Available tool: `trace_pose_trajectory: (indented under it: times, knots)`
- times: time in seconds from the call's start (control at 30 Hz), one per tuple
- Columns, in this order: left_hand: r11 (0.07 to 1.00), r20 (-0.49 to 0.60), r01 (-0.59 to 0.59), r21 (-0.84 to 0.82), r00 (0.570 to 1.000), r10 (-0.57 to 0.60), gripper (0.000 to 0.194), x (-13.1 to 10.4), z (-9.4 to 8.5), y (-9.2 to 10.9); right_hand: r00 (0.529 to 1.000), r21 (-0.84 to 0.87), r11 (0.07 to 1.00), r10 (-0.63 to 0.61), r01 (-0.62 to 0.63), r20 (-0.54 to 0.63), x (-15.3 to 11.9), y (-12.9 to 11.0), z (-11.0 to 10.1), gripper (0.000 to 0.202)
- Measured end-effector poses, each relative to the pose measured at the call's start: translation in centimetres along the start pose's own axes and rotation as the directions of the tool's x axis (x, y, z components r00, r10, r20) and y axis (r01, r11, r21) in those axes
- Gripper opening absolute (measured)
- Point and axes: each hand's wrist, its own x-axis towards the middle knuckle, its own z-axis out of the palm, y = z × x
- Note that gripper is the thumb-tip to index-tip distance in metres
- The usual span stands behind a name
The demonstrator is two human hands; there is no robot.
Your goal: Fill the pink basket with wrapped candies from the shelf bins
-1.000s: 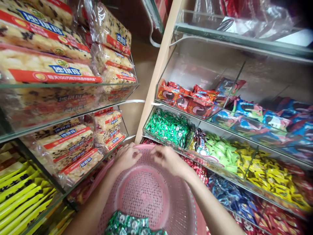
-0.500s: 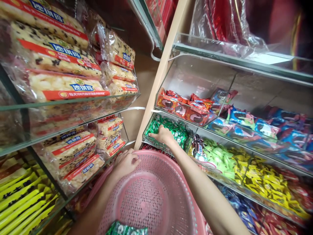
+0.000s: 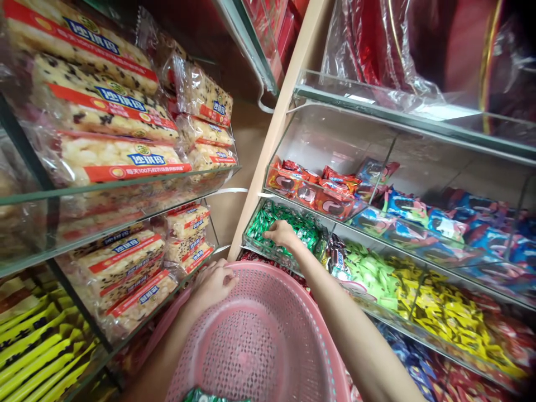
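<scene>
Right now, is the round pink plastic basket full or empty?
Neither: the basket shows its perforated base, with green-wrapped candies at the picture's bottom edge; beyond, cannot tell.

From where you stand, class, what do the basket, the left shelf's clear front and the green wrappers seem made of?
Pink basket: probably moulded plastic, fairly smooth; its regular perforations suggest this.
Left shelf's clear front: glossy glass or acrylic; it's see-through, but which is unclear.
Green wrappers: likely shiny plastic film or foil, given their bright glints.

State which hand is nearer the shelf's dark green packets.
Right. The right hand is at the dark green packets; the left hand is on the pink basket's rim, apart from them.
</scene>
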Motion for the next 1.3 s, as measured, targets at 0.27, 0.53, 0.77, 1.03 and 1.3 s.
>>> trace_pose_trajectory:
  times: [0.27, 0.53, 0.77, 1.03, 1.3]
  knots:
    - [1.0, 0.002, -0.002, 0.002, 1.0, 0.002, 0.029, 0.0, -0.2, 0.1, 1.0, 0.075, 0.997, -0.027, 0.027, 0.0, 0.3, 0.1, 0.2, 0.031]
    - [1.0, -0.008, -0.006, 0.001, 1.0, 0.006, 0.028, 0.1, -0.3, -0.1, 0.996, 0.12, 0.992, -0.041, 0.051, -0.082, 0.6, 0.7, 0.8, 0.023]
    - [1.0, -0.028, -0.03, 0.006, 0.999, 0.03, 0.03, 0.1, -0.1, -0.4, 0.99, 0.089, 0.989, -0.106, 0.114, -0.092, -0.2, 0.8, 0.6, 0.021]
    - [1.0, -0.024, -0.017, 0.0, 1.0, 0.017, 0.03, 0.0, -0.1, -0.3, 0.985, 0.085, 0.991, -0.089, 0.102, -0.149, 0.3, 1.5, 0.7, 0.022]
    - [1.0, -0.033, -0.001, 0.004, 0.999, 0.001, 0.028, 0.0, 0.1, -0.3, 0.97, 0.019, 0.99, -0.134, 0.141, -0.203, 1.1, 1.5, 0.5, 0.027]
